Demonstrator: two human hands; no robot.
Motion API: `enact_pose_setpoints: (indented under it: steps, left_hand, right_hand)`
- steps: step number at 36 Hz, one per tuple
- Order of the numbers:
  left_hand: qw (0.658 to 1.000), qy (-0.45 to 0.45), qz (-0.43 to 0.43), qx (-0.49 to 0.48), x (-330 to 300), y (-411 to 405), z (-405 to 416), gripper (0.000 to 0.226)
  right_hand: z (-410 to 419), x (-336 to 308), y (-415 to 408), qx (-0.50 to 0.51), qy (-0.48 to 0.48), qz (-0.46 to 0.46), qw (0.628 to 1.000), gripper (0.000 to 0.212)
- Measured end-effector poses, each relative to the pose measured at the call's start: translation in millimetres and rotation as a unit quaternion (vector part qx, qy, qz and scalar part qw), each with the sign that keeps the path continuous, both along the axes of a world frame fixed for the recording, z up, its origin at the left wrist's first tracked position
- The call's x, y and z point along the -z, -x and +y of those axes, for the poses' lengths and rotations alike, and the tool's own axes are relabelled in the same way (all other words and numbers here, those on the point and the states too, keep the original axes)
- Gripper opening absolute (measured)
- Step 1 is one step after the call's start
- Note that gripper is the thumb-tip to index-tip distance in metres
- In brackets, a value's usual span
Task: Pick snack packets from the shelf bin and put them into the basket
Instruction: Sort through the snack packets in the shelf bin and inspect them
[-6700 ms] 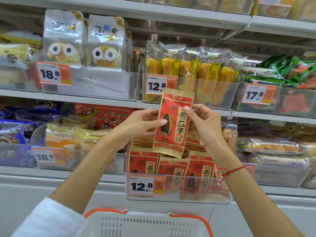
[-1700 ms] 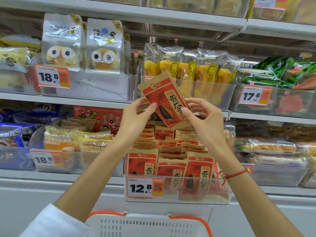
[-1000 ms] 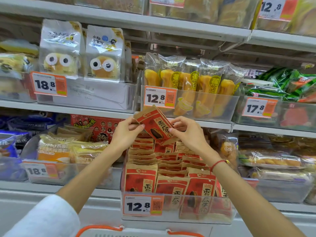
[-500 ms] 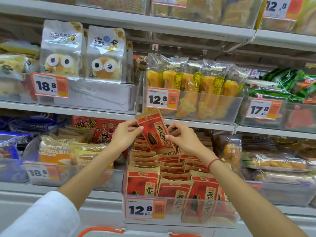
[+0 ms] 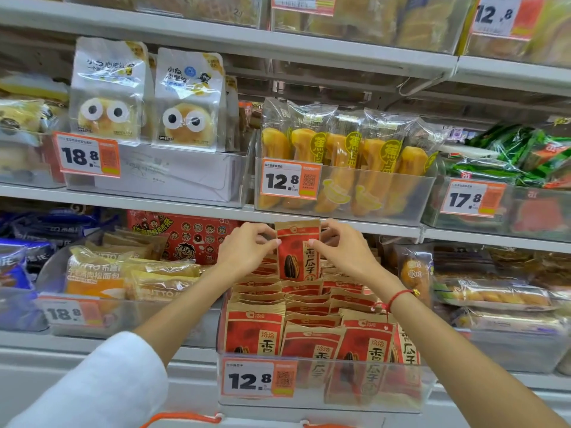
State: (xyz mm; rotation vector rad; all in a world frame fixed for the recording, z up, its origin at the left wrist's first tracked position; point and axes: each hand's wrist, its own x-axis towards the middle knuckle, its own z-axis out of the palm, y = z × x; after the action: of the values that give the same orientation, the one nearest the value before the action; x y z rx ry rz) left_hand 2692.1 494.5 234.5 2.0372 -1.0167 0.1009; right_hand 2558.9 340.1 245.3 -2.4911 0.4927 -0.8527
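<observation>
Held upright by its 2 upper corners: 1 red and tan snack packet (image 5: 297, 253), printed with a dark striped sunflower seed at lower left and bold black Chinese characters down its right side. Pinched at the upper left edge by the left hand (image 5: 247, 250), thumb in front and fingers curled behind. Pinched at the upper right edge by the right hand (image 5: 341, 251) in the same way, with a red string bracelet (image 5: 398, 296) on that wrist. Lower edge of the packet down among the rear rows of matching packets (image 5: 309, 307), standing in a clear plastic shelf bin (image 5: 321, 396); whether resting on them or just above, cannot tell. Directly below the grip and nearer the camera, more rows of the same red packs, tan tops showing in layers. On the bin's front, an orange and white price tag (image 5: 259, 378) reading 12.8. Far below the grip, at the bottom edge of the view, only orange handle loops of the basket (image 5: 185, 417) visible. Above the grip, a bin of yellow banana-shaped cakes (image 5: 340, 168), also tagged 12.8.
</observation>
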Motion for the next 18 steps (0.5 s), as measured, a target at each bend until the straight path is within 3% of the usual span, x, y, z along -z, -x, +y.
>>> enact_pose_setpoints:
  steps: [3, 7, 14, 18]
  left_hand:
    - [0.999, -0.038, -0.02, -0.006, 2.4, 2.1, -3.5, 0.024]
    - [0.996, -0.09, -0.028, 0.003, 7.2, -1.3, -4.8, 0.027]
    - [0.998, -0.035, -0.056, 0.0, 12.1, -0.6, -3.7, 0.018]
    - [0.993, -0.091, -0.077, 0.003, 12.9, -0.6, -6.6, 0.016]
  right_hand:
    - [-0.7, 1.4, -2.0, 0.013, 0.028, -0.024, 0.999, 0.009]
    - [-6.1, 9.3, -5.7, 0.016, 0.013, 0.022, 1.0, 0.013]
    - [-10.0, 16.9, -6.6, 0.018, -0.012, 0.1, 0.995, 0.016]
    - [-7.8, 16.7, -3.6, 0.021, 0.019, 0.125, 0.992, 0.009]
